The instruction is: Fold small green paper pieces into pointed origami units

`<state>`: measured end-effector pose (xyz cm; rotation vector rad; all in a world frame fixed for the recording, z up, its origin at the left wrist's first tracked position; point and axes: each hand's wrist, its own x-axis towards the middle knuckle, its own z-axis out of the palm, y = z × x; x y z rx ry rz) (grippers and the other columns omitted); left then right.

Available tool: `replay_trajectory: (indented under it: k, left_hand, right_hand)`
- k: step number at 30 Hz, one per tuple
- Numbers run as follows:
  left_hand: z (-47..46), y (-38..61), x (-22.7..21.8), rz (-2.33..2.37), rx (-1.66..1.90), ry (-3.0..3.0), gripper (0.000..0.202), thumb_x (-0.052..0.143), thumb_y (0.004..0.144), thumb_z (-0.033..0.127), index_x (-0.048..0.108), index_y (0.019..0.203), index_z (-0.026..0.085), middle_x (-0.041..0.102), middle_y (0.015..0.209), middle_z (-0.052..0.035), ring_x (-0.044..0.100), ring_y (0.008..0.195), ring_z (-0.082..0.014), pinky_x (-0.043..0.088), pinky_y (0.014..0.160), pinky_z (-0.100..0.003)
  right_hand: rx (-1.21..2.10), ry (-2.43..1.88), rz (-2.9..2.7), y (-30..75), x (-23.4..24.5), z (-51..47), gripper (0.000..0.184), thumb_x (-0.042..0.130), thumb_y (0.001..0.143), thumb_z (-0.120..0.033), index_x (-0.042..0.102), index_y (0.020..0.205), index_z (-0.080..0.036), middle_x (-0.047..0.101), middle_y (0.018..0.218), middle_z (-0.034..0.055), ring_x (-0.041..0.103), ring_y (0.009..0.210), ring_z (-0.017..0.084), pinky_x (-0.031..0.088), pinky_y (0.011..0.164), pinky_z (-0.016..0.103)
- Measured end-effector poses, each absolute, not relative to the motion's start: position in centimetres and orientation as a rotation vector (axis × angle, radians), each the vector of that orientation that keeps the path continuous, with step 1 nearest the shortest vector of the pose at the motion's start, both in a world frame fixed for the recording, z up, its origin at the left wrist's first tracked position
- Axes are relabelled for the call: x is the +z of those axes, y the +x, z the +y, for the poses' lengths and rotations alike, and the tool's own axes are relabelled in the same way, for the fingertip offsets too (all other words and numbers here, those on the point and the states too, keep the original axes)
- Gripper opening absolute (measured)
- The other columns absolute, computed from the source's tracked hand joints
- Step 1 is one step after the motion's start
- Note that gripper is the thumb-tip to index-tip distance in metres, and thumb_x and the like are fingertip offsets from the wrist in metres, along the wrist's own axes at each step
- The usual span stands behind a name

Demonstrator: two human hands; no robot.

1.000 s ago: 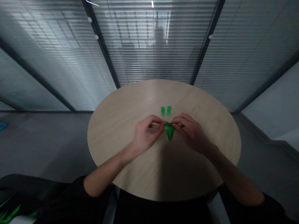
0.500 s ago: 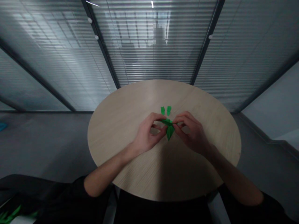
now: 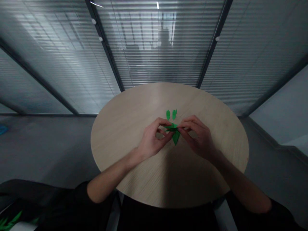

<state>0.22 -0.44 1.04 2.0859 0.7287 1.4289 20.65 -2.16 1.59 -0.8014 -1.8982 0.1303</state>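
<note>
Over the middle of the table, my left hand (image 3: 154, 137) pinches the left side of a green folded paper-like piece (image 3: 175, 138). From the other side, my right hand (image 3: 197, 136) closes thumb and fingertips on the right end of the same piece. Its upper part looks thin and dark, seen nearly edge-on, and a pointed flap hangs down between the hands. Fingers hide part of it, so its full shape cannot be made out. Just beyond the hands lie two small green pieces with jagged tops, a left one (image 3: 168, 115) and a right one (image 3: 174, 114).
The round light-wood table (image 3: 134, 106) carries my shadow on its near half. Behind it stand glass partitions with blinds (image 3: 154, 67). At lower left are blurred green leaf-like shapes (image 3: 14, 218) beside something white. A blue item (image 3: 3, 129) lies on the floor at far left.
The held green piece has tilted slightly, and its upper part shows more as a thin dark edge. Both hands stay almost in place, and the two small pieces have not moved on the table.
</note>
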Motion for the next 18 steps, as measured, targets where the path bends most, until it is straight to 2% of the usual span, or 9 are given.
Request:
replay_trajectory:
  k: [6,18]
  left_hand:
    - [-0.4,0.2,0.9,0.697,1.446,2.161,0.02,0.072,0.091,0.016,0.062,0.109,0.019,0.072,0.101,-0.0045,0.072,0.087,-0.013,0.061,0.067,-0.018]
    - [0.3,-0.6,0.0,0.644,1.357,2.359,0.019,0.068,0.096,0.02,0.062,0.114,0.018,0.073,0.103,-0.006,0.069,0.077,-0.0107,0.061,0.067,-0.021]
  right_hand:
    - [0.066,-0.807,-1.956,20.8,1.6,-2.2,0.009,0.063,0.097,-0.017,0.067,0.102,-0.023,0.064,0.1,0.0057,0.063,0.085,0.018,0.055,0.068,0.03]
    - [-0.227,-0.881,-2.158,20.9,2.0,-2.6,0.009,0.057,0.101,-0.021,0.066,0.104,-0.021,0.069,0.1,0.0082,0.063,0.092,0.024,0.055,0.08,0.039]
